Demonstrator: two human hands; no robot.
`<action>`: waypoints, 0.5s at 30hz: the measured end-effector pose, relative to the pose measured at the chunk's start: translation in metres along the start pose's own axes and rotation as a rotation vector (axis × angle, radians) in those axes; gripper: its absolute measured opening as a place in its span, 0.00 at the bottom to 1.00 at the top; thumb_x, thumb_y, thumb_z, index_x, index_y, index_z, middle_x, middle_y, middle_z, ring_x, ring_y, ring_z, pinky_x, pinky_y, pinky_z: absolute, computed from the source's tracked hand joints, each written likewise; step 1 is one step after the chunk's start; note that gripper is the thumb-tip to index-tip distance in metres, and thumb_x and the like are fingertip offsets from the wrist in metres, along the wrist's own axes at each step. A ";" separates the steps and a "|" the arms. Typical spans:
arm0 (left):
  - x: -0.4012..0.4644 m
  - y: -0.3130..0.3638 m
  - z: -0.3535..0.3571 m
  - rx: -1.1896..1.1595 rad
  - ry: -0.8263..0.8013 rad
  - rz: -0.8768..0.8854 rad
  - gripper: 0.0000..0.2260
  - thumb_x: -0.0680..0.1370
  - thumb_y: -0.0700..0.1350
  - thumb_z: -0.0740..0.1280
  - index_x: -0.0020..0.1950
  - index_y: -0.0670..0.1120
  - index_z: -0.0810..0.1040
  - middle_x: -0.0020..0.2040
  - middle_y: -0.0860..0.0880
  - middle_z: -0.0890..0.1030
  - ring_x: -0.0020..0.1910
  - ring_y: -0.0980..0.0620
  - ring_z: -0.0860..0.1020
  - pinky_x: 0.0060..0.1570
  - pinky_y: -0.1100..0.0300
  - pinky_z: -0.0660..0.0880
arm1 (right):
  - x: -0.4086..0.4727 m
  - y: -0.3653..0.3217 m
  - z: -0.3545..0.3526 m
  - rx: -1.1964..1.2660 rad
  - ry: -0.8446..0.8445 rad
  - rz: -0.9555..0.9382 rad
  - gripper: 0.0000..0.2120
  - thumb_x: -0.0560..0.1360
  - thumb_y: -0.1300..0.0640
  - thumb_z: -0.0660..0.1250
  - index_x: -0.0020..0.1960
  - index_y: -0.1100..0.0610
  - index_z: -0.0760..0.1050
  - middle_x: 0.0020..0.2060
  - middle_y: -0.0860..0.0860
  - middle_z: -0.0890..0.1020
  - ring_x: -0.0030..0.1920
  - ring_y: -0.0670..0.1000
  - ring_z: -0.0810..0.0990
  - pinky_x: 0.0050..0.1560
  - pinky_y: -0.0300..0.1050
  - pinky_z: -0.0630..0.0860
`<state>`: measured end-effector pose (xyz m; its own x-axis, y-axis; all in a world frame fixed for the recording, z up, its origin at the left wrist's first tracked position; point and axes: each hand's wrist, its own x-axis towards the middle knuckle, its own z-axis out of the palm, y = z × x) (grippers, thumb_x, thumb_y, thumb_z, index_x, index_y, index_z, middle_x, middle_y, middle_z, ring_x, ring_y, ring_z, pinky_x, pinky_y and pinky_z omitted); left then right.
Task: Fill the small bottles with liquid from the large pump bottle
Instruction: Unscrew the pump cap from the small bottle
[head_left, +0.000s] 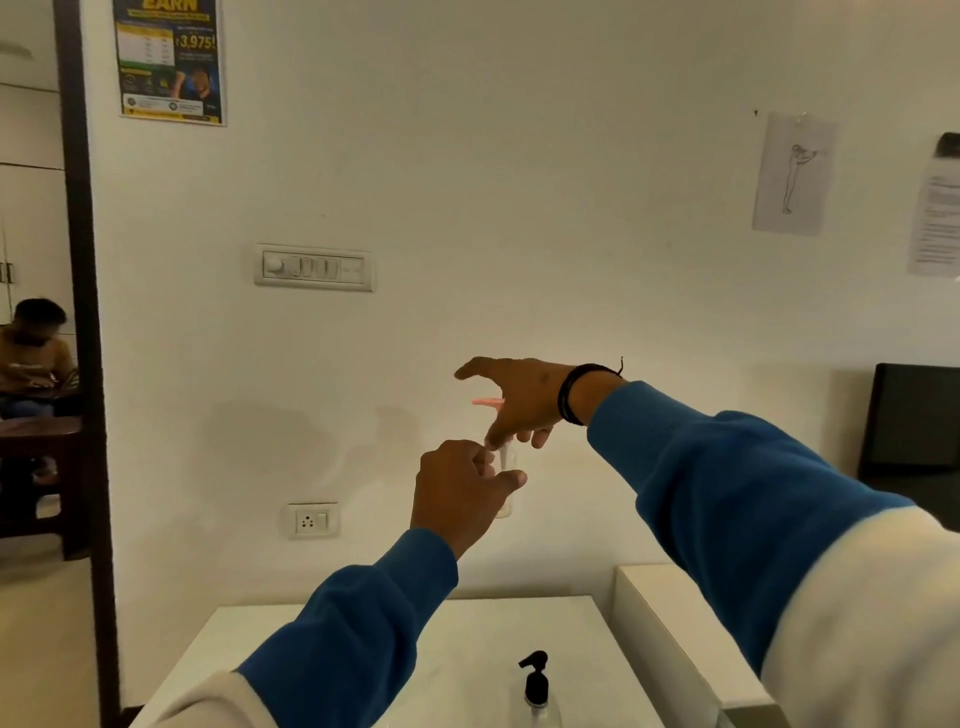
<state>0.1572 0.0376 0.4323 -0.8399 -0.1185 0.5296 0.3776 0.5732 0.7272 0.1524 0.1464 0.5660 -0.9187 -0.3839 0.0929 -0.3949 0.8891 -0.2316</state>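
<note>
- While both arms are raised before the wall, the left hand (465, 486) holds a small clear bottle (505, 486) upright, fingers curled round it.
- The right hand (519, 400) pinches a pink piece (487, 401) at the bottle's top; its other fingers are spread.
- A black-pump bottle (537, 691) stands below on the white surface (322, 639).

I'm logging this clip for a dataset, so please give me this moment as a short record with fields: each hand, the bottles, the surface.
left hand: raised, pinches a small clear bottle held up before the wall
right hand: above the small bottle, fingers at its top; a pink piece shows beside the palm
pump bottle: black pump head, standing untouched on the white table
liquid level in small bottle: cannot tell
</note>
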 end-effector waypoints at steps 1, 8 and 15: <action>0.000 -0.001 0.000 -0.010 0.003 -0.004 0.15 0.72 0.57 0.78 0.43 0.49 0.78 0.40 0.54 0.81 0.39 0.53 0.80 0.38 0.67 0.71 | -0.001 0.000 0.001 0.011 0.010 0.018 0.38 0.72 0.54 0.76 0.74 0.42 0.59 0.46 0.54 0.81 0.40 0.54 0.85 0.37 0.45 0.84; -0.001 -0.001 0.003 -0.050 -0.007 -0.027 0.15 0.71 0.57 0.78 0.39 0.51 0.76 0.37 0.56 0.80 0.34 0.57 0.78 0.33 0.70 0.67 | -0.003 0.001 0.007 -0.037 0.084 0.017 0.14 0.75 0.55 0.75 0.56 0.60 0.78 0.40 0.55 0.83 0.40 0.55 0.87 0.42 0.47 0.85; -0.003 -0.009 0.002 -0.046 0.006 -0.011 0.22 0.69 0.52 0.80 0.29 0.49 0.68 0.37 0.47 0.84 0.43 0.48 0.84 0.32 0.66 0.69 | -0.005 0.004 -0.017 0.053 0.166 -0.036 0.11 0.73 0.60 0.76 0.53 0.60 0.80 0.42 0.57 0.84 0.41 0.55 0.87 0.43 0.48 0.85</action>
<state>0.1556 0.0342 0.4235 -0.8418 -0.1297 0.5239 0.3860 0.5338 0.7523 0.1559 0.1560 0.5815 -0.8939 -0.3651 0.2601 -0.4311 0.8592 -0.2756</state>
